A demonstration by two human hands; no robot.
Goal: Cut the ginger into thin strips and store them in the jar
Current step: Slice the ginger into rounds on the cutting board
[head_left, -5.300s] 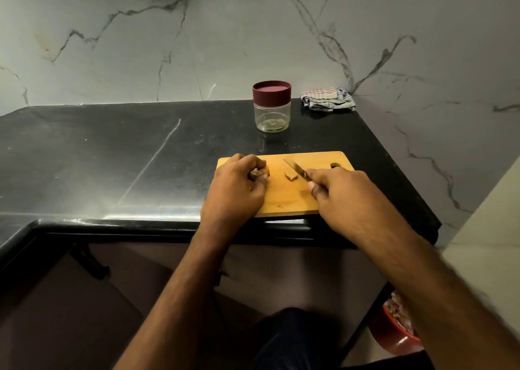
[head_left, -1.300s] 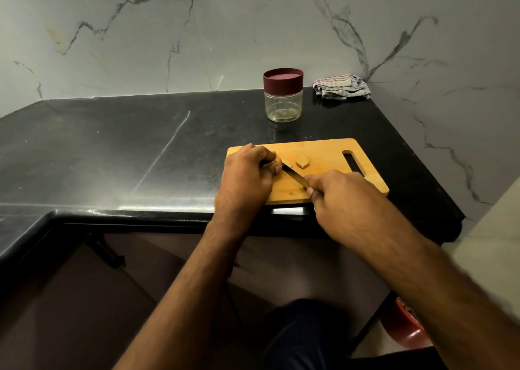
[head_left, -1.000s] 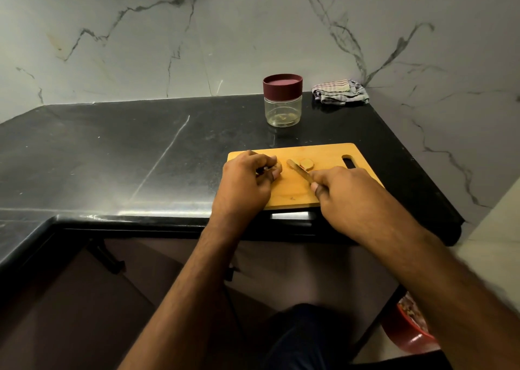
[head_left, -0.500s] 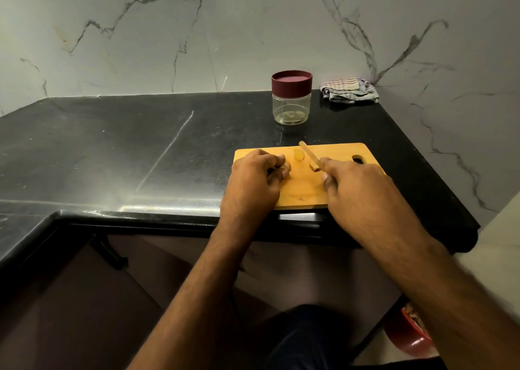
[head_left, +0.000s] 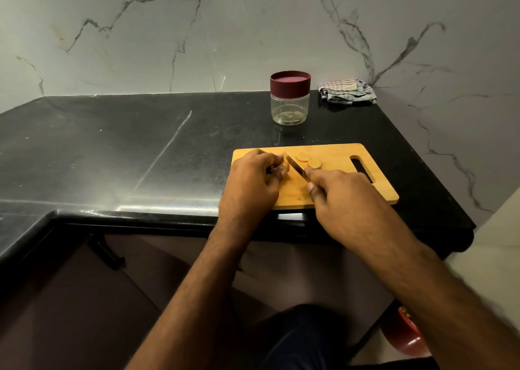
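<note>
At a black stone counter (head_left: 112, 150), you stood over a wooden cutting board (head_left: 337, 155) set near the counter's front edge, its handle slot (head_left: 361, 168) on the right. Your left hand (head_left: 253, 183) lay on the board's left end, fingers curled around a piece of ginger (head_left: 284, 168) that was mostly hidden beneath them. Your right hand (head_left: 346, 198) gripped the handle of a knife (head_left: 295, 165), forefinger stretched toward the blade, which angled up and left with its tip just beside the fingers of your left hand; whether the edge was touching the ginger could not be told. Two round ginger slices (head_left: 308, 159) lay flat on the board just right of the blade, touching or overlapping each other. The jar (head_left: 289, 107), clear-walled and capped with a dark red lid (head_left: 290, 81), stood upright on the counter behind the board, well apart from it, with nothing visible inside. A folded checked cloth (head_left: 347, 91) sat in the back right corner against the veined marble wall (head_left: 253, 31). Part of a red container (head_left: 405, 333) showed low on the right, below counter level, beside your right forearm.
</note>
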